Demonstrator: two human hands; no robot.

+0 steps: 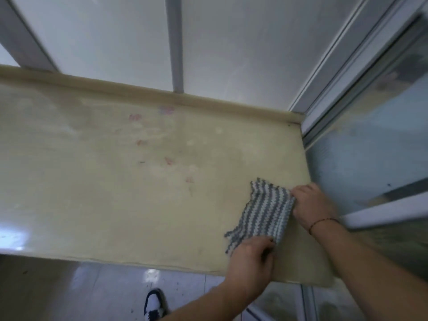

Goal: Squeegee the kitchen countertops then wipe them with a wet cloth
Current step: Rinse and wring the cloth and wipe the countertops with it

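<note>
A frosted window [231, 42] is seen rising behind the work surface, split by a grey upright bar [174, 42]. A second grey frame member [25, 38] is caught slanting at the far left. On the right, a sliding glass panel [375, 144] is set in a pale metal frame [328, 66], its pane smeared and dusty. Down below, a glossy tiled floor [115, 288] is picked out by reflected light, and a black-and-white shoe [154, 304] is planted on it.
</note>
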